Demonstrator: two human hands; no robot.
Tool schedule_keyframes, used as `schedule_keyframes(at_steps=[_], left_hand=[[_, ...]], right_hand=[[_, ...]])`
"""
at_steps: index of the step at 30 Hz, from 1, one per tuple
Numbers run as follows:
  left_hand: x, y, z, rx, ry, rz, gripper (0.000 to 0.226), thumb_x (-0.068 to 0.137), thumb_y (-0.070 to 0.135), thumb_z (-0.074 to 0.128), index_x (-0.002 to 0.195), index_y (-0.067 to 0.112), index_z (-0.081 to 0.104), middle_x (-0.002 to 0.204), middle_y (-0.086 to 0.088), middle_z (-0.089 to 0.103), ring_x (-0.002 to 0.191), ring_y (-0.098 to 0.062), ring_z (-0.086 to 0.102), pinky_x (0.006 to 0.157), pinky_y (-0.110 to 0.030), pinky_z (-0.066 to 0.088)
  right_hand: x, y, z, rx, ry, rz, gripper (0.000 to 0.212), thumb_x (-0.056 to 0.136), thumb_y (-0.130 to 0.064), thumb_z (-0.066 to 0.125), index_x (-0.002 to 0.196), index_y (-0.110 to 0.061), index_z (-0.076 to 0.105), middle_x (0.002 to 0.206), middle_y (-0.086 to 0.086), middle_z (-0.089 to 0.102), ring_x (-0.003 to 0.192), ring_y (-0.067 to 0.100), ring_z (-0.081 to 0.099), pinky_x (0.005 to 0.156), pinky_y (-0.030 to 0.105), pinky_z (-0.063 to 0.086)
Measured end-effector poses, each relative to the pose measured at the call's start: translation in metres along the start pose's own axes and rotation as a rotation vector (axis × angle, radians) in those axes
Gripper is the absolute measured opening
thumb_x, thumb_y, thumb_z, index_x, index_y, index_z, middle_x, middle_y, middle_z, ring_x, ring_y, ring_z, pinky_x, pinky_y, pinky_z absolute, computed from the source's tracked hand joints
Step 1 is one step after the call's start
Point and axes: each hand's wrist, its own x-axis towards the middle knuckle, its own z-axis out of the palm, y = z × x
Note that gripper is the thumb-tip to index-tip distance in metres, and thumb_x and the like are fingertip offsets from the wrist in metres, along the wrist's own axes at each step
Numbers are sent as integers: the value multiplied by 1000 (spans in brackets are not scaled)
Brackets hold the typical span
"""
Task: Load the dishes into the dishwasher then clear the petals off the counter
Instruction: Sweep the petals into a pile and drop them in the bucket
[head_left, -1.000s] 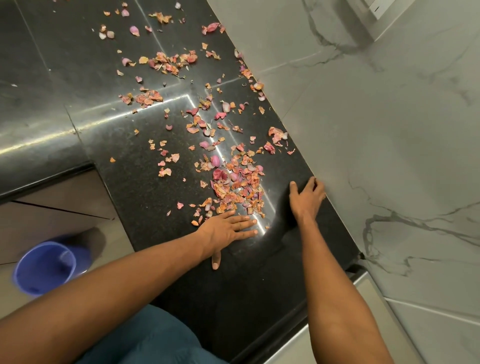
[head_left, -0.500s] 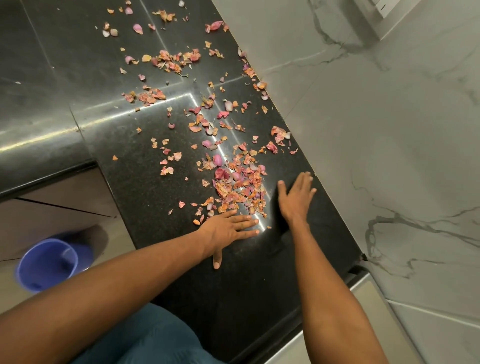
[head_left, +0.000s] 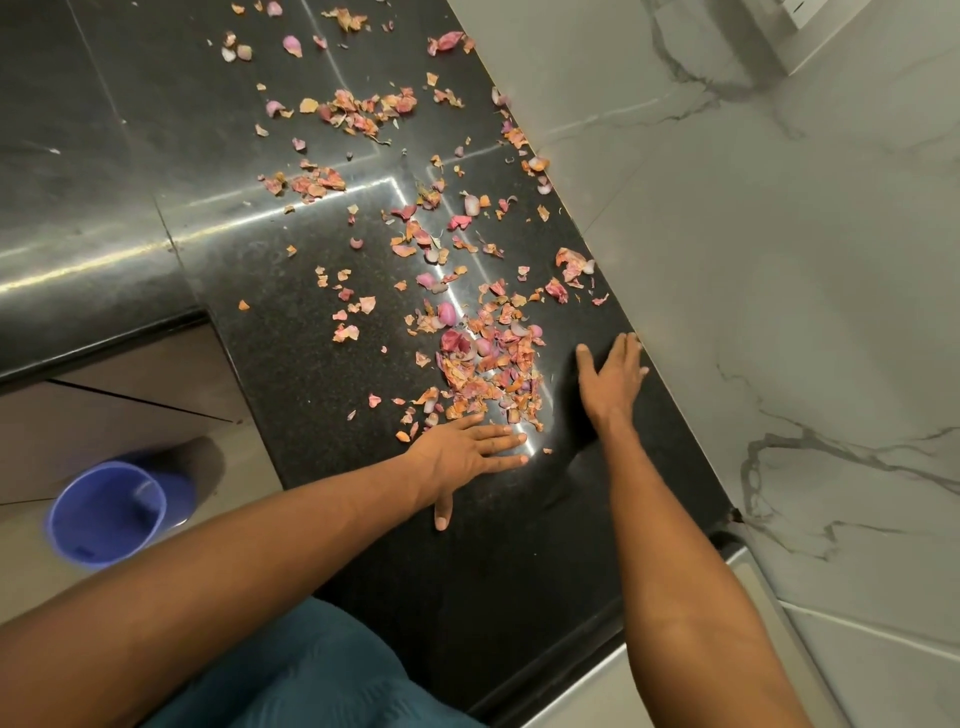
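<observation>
- Petals (head_left: 488, 364), dried pink and orange ones, lie heaped in a dense pile on the black granite counter (head_left: 322, 374), with looser scatter trailing away toward the far end and along the marble wall (head_left: 753, 260).
- Left hand (head_left: 462, 452) lies flat on the counter at the near edge of the pile, fingers straight and together, pointing right, thumb splayed back; it holds nothing, and the nearest petals sit just beside its knuckles.
- Right hand (head_left: 610, 379) is spread flat just right of the pile, fingers extended toward the wall, gripping nothing; a narrow strip of bare counter separates it from the petals.
- Down on the floor to the left stands a blue bucket (head_left: 111, 512).
</observation>
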Motion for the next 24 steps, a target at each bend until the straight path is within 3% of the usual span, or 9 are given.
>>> schedule_keyframes(at_steps=[3,6,9,11,13,17,20,22,24], left_hand=[[0,-1,1,-13,-11,-4,146,64,61,85,156,32,-24,163,1,-32,149,-20,-28,122,-46,-15],[0,-1,1,-3,-2,4,145,64,62,85,156,32,-24,163,1,-30,149,-20,-28,123,-46,-15],[2,-2,2,-5,0,-4,146,63,63,85,156,33,-24,164,0,-29,149,-20,-28,123,-46,-14],[4,-2,3,-4,-9,0,146,63,62,85,156,33,-24,164,0,-29,150,-21,-28,121,-46,-15],[4,-2,2,-2,-19,4,146,63,62,85,156,32,-24,164,0,-30,150,-20,-27,119,-45,-17],[-1,0,-3,19,1,16,145,63,63,85,157,29,-20,166,0,-24,152,-21,-22,120,-45,-16],[-1,2,-5,25,-11,6,143,64,65,83,158,27,-18,167,-2,-19,153,-24,-20,124,-48,-12],[-1,1,-3,24,-1,-3,147,61,66,84,158,28,-20,166,-2,-23,152,-22,-22,125,-49,-8],[-2,1,0,28,18,4,149,59,66,85,157,29,-21,165,-1,-26,152,-21,-23,126,-49,-5]], right_hand=[[-8,-10,2,172,-12,-125,55,106,-43,50,154,-18,45,161,2,42,149,19,36,125,43,27],[-4,-18,-7,428,190,-56,35,105,-32,54,136,-18,66,132,-1,67,121,10,58,112,39,47],[8,-18,-6,420,214,81,49,107,-40,46,150,-16,51,153,6,50,142,21,44,122,48,34],[3,-19,13,180,53,80,69,107,-53,34,163,-14,22,172,10,12,159,25,6,129,50,-1],[-13,-26,34,-41,-28,-19,76,106,-62,19,164,-15,3,171,6,-13,157,22,-16,122,46,-19],[-55,-59,61,81,-191,-223,67,108,-58,11,164,-23,-1,169,-4,-17,155,8,-20,120,34,-26],[-83,-65,60,427,-255,-206,62,108,-58,22,165,-33,13,172,-7,8,157,7,5,126,31,-3],[-96,-57,49,544,-93,-107,58,108,-54,29,163,-35,23,169,-4,24,154,11,23,124,37,20],[-105,-30,39,515,114,0,56,109,-46,29,162,-26,30,169,0,26,155,12,19,126,35,17]])
